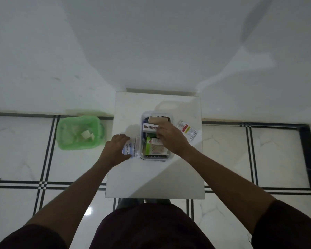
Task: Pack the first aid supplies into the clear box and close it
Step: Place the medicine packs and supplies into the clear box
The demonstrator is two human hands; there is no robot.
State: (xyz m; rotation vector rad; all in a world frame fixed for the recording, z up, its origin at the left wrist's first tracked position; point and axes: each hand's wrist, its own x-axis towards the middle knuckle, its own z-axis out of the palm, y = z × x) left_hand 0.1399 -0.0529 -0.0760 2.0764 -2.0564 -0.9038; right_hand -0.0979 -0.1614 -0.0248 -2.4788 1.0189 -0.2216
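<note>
On the small white square desk (151, 177), the clear rectangular plastic box (155, 157) sits open and nearly full. The right hand (171, 139) presses down among the cartons, its fingers curled over a white povidone-iodine carton (150, 127). The left hand (116, 150), fingers clamped, holds white-and-blue bandage packets (133, 150) just beside the box. A flat printed sachet (188, 131) lies outside. Packing is in hand; next, I judge, the packets need a gap.

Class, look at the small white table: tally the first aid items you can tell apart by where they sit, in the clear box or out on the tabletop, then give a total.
In the clear box: 3 (povidone-iodine box, brown packet, green box)
On the tabletop: 2 (bandage packets, clear sachet)
Total: 5; other items deeper in the box are too obscured to count.
</note>
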